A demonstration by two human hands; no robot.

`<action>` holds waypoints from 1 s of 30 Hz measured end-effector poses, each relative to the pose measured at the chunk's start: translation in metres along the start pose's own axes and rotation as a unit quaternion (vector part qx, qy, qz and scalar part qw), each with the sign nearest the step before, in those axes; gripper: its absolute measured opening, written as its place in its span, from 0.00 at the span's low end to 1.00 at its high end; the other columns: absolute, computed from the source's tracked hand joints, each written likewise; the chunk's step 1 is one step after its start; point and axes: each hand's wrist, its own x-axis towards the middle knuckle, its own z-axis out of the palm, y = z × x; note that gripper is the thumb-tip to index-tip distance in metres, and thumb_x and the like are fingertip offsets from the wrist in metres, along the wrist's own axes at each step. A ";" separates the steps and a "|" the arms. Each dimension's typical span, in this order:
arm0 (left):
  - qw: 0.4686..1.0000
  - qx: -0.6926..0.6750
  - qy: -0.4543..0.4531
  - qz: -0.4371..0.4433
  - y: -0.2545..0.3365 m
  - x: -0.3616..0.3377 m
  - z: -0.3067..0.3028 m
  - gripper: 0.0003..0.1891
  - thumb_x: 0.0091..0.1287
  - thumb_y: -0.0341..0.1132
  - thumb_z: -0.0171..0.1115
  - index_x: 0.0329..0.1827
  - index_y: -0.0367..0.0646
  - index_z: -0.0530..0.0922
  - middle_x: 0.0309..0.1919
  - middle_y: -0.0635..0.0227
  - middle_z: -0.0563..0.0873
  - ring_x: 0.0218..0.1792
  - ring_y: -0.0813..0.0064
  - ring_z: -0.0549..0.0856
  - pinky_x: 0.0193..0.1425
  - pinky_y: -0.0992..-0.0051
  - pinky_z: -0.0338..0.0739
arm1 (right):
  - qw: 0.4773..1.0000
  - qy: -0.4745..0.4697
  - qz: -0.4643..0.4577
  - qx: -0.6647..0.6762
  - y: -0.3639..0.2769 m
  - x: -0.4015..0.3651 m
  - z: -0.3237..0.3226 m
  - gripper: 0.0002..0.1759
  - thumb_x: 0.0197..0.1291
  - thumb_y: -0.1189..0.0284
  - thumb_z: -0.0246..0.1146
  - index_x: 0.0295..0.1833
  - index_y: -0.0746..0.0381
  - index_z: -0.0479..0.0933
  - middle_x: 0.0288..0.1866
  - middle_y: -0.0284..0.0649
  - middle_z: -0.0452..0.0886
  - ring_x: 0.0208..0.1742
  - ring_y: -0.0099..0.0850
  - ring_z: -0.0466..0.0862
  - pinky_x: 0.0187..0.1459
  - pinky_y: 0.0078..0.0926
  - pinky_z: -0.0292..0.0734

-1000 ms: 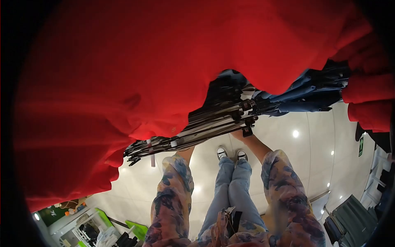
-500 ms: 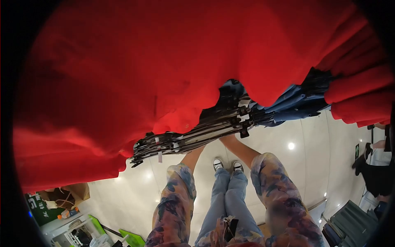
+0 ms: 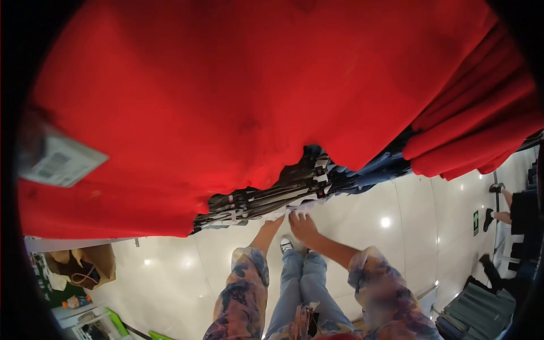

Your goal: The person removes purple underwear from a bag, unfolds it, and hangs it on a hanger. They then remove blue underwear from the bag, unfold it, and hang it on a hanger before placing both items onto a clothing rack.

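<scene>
My left hand (image 3: 272, 224) is at the lower edge of a row of packed clothes on clip hangers (image 3: 255, 203), its fingers mostly hidden by pale material. Beside it, my right hand (image 3: 304, 225) has its fingers curled at the edge of a whitish cloth-like piece (image 3: 309, 199). What exactly lies between the fingers is too small to make out. Large red fabric (image 3: 238, 102) hangs over the row and fills the upper view. Dark blue garments (image 3: 371, 177) continue the row to the right.
More red garments (image 3: 476, 141) hang at the right. A blurred white label (image 3: 65, 161) shows at far left. Below are a paper bag (image 3: 102, 266) and a bright green-edged container (image 3: 116, 323). Folded grey clothes (image 3: 479, 309) and another person's legs (image 3: 503, 217) are at the right.
Both hands have come lower, out from behind the hangers, and the right fingers now show. A whitish piece has appeared at them. The view has shifted, and a white label has entered at left.
</scene>
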 end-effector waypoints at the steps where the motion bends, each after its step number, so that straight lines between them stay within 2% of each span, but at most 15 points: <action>1: 1.000 -0.007 -0.001 -0.003 0.003 0.001 0.001 0.18 0.67 0.44 0.57 0.56 0.45 0.76 0.42 0.55 0.83 0.45 0.53 0.82 0.51 0.57 0.75 | 0.999 0.001 -0.007 0.040 -0.006 -0.011 -0.004 0.24 0.56 0.70 0.56 0.59 0.67 0.72 0.59 0.47 0.72 0.51 0.41 0.79 0.49 0.44 0.76; 5: 0.999 -0.032 -0.002 -0.014 0.030 -0.011 -0.016 0.18 0.67 0.44 0.57 0.56 0.45 0.76 0.41 0.54 0.83 0.44 0.53 0.81 0.51 0.56 0.75 | 0.965 -0.178 -0.014 0.194 -0.023 -0.063 -0.020 0.23 0.52 0.66 0.63 0.53 0.63 0.74 0.52 0.49 0.75 0.52 0.46 0.79 0.48 0.46 0.77; 6: 0.999 -0.037 0.001 -0.018 0.001 0.004 0.038 0.19 0.67 0.44 0.58 0.56 0.45 0.76 0.41 0.54 0.83 0.44 0.53 0.81 0.51 0.56 0.75 | 0.945 -0.234 -0.011 0.229 -0.027 -0.077 -0.009 0.22 0.52 0.65 0.64 0.52 0.62 0.74 0.50 0.50 0.76 0.52 0.47 0.79 0.49 0.47 0.77; 8: 0.972 -0.180 0.126 -0.080 0.016 -0.034 0.041 0.22 0.65 0.40 0.60 0.60 0.43 0.72 0.41 0.52 0.81 0.44 0.49 0.79 0.48 0.54 0.74 | 0.886 -0.346 0.026 0.306 -0.032 -0.113 -0.003 0.19 0.56 0.62 0.61 0.49 0.63 0.74 0.46 0.53 0.78 0.51 0.48 0.80 0.48 0.50 0.76; 9: 0.946 -0.279 0.143 -0.083 0.032 -0.057 0.021 0.22 0.63 0.39 0.63 0.57 0.37 0.72 0.47 0.51 0.79 0.44 0.46 0.79 0.47 0.55 0.76 | 0.886 -0.361 0.001 0.292 -0.033 -0.133 -0.005 0.20 0.58 0.59 0.59 0.49 0.63 0.74 0.46 0.52 0.78 0.52 0.48 0.79 0.48 0.49 0.77; 10: 0.968 -0.175 0.177 0.014 0.011 -0.080 0.054 0.22 0.63 0.40 0.62 0.58 0.39 0.72 0.45 0.52 0.79 0.45 0.46 0.79 0.47 0.53 0.75 | 0.881 -0.358 -0.046 0.305 -0.034 -0.157 0.010 0.22 0.58 0.57 0.59 0.49 0.64 0.74 0.44 0.51 0.79 0.52 0.48 0.79 0.48 0.48 0.76; 11: 0.984 -0.130 0.120 0.030 -0.007 -0.111 0.080 0.21 0.64 0.41 0.60 0.57 0.43 0.75 0.43 0.55 0.80 0.42 0.51 0.79 0.47 0.58 0.75 | 0.886 -0.339 -0.111 0.297 -0.033 -0.185 0.036 0.22 0.58 0.55 0.59 0.48 0.62 0.75 0.44 0.51 0.79 0.51 0.48 0.80 0.48 0.48 0.76; 12: 0.976 -0.200 0.084 0.007 -0.013 -0.146 0.093 0.19 0.63 0.42 0.60 0.54 0.44 0.77 0.40 0.58 0.82 0.38 0.55 0.81 0.43 0.62 0.77 | 0.845 -0.416 -0.054 0.332 -0.031 -0.203 0.045 0.23 0.59 0.53 0.58 0.49 0.60 0.75 0.44 0.50 0.79 0.52 0.48 0.79 0.46 0.48 0.77; 13: 0.953 -0.264 -0.060 -0.135 -0.010 -0.182 0.088 0.17 0.63 0.41 0.59 0.52 0.43 0.78 0.38 0.61 0.84 0.36 0.63 0.83 0.39 0.66 0.78 | 0.848 -0.428 -0.066 0.305 -0.026 -0.219 0.037 0.21 0.59 0.54 0.57 0.47 0.60 0.77 0.44 0.50 0.80 0.51 0.48 0.80 0.46 0.49 0.77; 14: 0.863 -0.415 -0.124 -0.259 -0.006 -0.222 0.083 0.17 0.64 0.41 0.56 0.54 0.43 0.78 0.38 0.60 0.85 0.38 0.68 0.84 0.40 0.69 0.79 | 0.851 -0.439 -0.078 0.278 -0.022 -0.238 0.028 0.20 0.60 0.55 0.56 0.46 0.60 0.78 0.44 0.50 0.81 0.49 0.48 0.81 0.46 0.49 0.77; 16: 0.857 -0.434 -0.061 -0.271 0.013 -0.269 0.060 0.17 0.64 0.41 0.56 0.53 0.44 0.78 0.38 0.60 0.85 0.38 0.68 0.84 0.40 0.69 0.79 | 0.918 -0.280 -0.195 0.201 -0.012 -0.266 0.027 0.16 0.58 0.60 0.55 0.44 0.58 0.81 0.44 0.50 0.83 0.48 0.49 0.82 0.48 0.49 0.77; 17: 0.854 -0.442 -0.031 -0.273 0.021 -0.285 0.058 0.17 0.64 0.42 0.56 0.53 0.44 0.78 0.38 0.60 0.85 0.38 0.67 0.85 0.40 0.68 0.79 | 0.918 -0.274 -0.220 0.183 -0.010 -0.274 0.034 0.16 0.58 0.60 0.55 0.44 0.58 0.81 0.44 0.50 0.83 0.48 0.49 0.82 0.48 0.49 0.77; 19: 0.848 -0.452 0.022 -0.277 0.040 -0.313 0.045 0.17 0.64 0.43 0.56 0.52 0.44 0.78 0.38 0.60 0.85 0.38 0.67 0.85 0.40 0.68 0.79 | 0.896 -0.362 0.057 0.252 -0.010 -0.280 0.051 0.18 0.59 0.58 0.55 0.45 0.59 0.81 0.42 0.50 0.82 0.47 0.53 0.82 0.50 0.49 0.77; 26: 0.826 -0.463 0.135 -0.293 0.055 -0.416 0.080 0.18 0.64 0.45 0.56 0.50 0.44 0.79 0.38 0.58 0.85 0.38 0.65 0.85 0.41 0.66 0.79 | 0.922 -0.337 -0.039 0.185 0.005 -0.203 -0.003 0.17 0.59 0.59 0.55 0.44 0.58 0.81 0.42 0.50 0.83 0.47 0.52 0.82 0.50 0.49 0.77; 30: 0.811 -0.480 0.176 -0.287 0.066 -0.444 0.099 0.18 0.64 0.47 0.56 0.48 0.44 0.80 0.38 0.57 0.85 0.38 0.63 0.85 0.42 0.65 0.78 | 0.932 -0.327 -0.065 0.139 0.015 -0.176 -0.022 0.17 0.58 0.60 0.55 0.44 0.58 0.82 0.43 0.50 0.83 0.47 0.52 0.82 0.50 0.49 0.77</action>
